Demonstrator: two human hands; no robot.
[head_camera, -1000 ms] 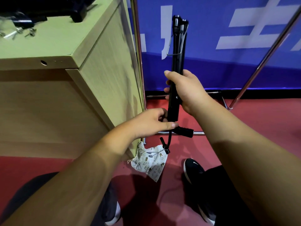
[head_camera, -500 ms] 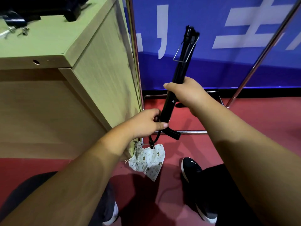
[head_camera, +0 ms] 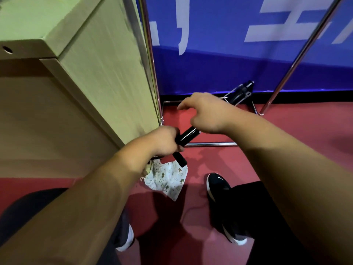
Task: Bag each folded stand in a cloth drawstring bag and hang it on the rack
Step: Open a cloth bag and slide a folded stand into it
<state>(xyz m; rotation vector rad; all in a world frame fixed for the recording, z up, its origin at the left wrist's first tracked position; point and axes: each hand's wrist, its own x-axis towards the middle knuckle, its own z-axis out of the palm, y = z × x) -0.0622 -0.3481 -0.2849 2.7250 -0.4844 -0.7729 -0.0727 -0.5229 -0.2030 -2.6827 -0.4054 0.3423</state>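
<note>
The black folded stand (head_camera: 188,135) slants from low left to upper right over the red floor, and its far end (head_camera: 245,88) points at the blue banner. My left hand (head_camera: 164,140) is closed around its lower end, with a short black knob (head_camera: 179,160) sticking out below. My right hand (head_camera: 206,113) wraps its middle, the shaft passing under the palm and the index finger sticking out to the left. A white patterned cloth drawstring bag (head_camera: 168,181) hangs just under my left hand, its top hidden by the wrist. The chrome rack (head_camera: 210,144) stands behind.
A pale wooden cabinet (head_camera: 99,73) fills the left, close to my left hand. The rack's upright pole (head_camera: 150,64) runs along its corner and a slanted pole (head_camera: 298,60) crosses at right. A blue banner (head_camera: 219,54) closes the back. My shoes (head_camera: 217,184) are on the red floor below.
The stand has swung from nearly upright to a low slant, its top dropping away to the right. Both hands went down with it. The bag stays under my left hand.
</note>
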